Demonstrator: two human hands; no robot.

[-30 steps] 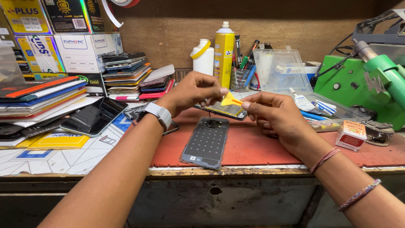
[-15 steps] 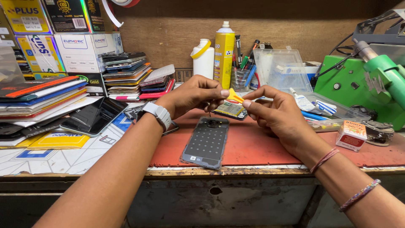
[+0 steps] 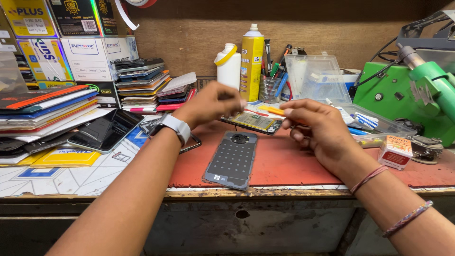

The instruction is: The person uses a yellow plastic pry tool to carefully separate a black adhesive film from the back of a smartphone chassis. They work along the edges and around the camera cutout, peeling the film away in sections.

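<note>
Yellow and white boxes [image 3: 71, 47] stacked back left; yellow spray can [image 3: 251, 61] centre. Left hand [image 3: 208, 104] pinches opened phone [image 3: 253, 122]; right hand [image 3: 315, 128] curled, its grip hidden.

My wrist: watch [image 3: 173, 125] with white strap. Back cover [image 3: 232, 160] dark grey, dotted grid pattern. Opened phone [image 3: 253, 123] in my fingers black-framed, gold-yellow inside. Mat [image 3: 289, 163] red. Spray can [image 3: 251, 62] yellow. Bottle [image 3: 229, 66] white, yellow band. Machine [image 3: 407, 99] green.
</note>
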